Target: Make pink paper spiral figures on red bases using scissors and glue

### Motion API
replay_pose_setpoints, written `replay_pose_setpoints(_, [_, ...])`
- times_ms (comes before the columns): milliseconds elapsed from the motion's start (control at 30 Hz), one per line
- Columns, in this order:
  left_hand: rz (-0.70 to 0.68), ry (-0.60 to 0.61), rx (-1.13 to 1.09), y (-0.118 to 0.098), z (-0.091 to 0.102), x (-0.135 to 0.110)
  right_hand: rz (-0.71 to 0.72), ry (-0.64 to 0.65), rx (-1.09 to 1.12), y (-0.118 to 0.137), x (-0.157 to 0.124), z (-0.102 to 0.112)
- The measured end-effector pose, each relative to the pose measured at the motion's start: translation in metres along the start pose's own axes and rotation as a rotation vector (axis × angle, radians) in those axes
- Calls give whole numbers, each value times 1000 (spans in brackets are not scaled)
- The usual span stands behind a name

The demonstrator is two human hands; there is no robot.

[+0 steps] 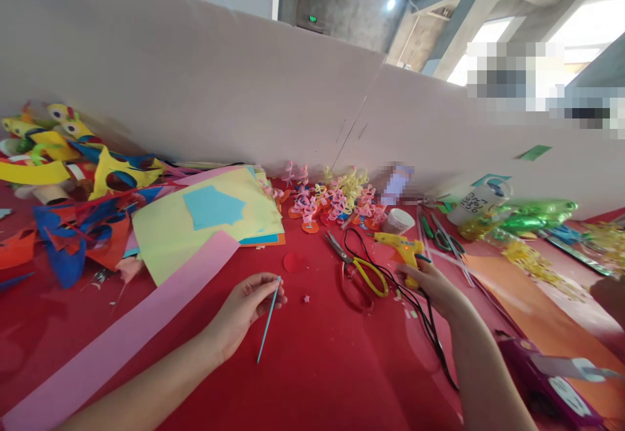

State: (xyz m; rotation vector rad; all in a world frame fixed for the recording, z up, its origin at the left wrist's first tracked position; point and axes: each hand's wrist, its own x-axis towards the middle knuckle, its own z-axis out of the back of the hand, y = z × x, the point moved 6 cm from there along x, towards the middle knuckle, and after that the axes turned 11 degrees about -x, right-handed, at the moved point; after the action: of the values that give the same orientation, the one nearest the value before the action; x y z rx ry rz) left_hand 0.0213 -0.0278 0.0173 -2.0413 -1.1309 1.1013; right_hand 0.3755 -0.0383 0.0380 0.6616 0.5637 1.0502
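Note:
My left hand [247, 307] pinches a thin light-blue stick [268, 321] above the red table [322, 366], its lower end pointing toward me. My right hand [432, 284] reaches to the yellow glue gun [401, 246] and closes around its handle; the black cord [420, 314] trails back along my forearm. Yellow-handled scissors [359, 267] lie between the two hands. A small red paper disc [293, 262] lies just beyond my left hand.
Yellow, blue and pink paper sheets [209, 222] lie at the left, with a heap of cut coloured shapes [73, 190] behind. Curled paper ornaments [336, 200] stand by the grey wall. A white cup [398, 221], green scissors [442, 236], orange sheet [527, 307] and a purple item [547, 379] sit right.

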Motion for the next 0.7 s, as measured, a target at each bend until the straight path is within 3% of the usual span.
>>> replay_pose_setpoints(167, [-12,-2,-24,1,3,3,81,136,221,49,-22,-13])
replay_pose_setpoints(467, [-192,-78,61,-17,11,2,331,515,78,126,-70,-95])
replay_pose_setpoints(533, [-243,-89,102,-22,10,0,409,502,47,136,-76,-101])
replay_pose_setpoints(700, [-303,-112,166,-29,10,-1,502,301,-43,134,-78,-98])
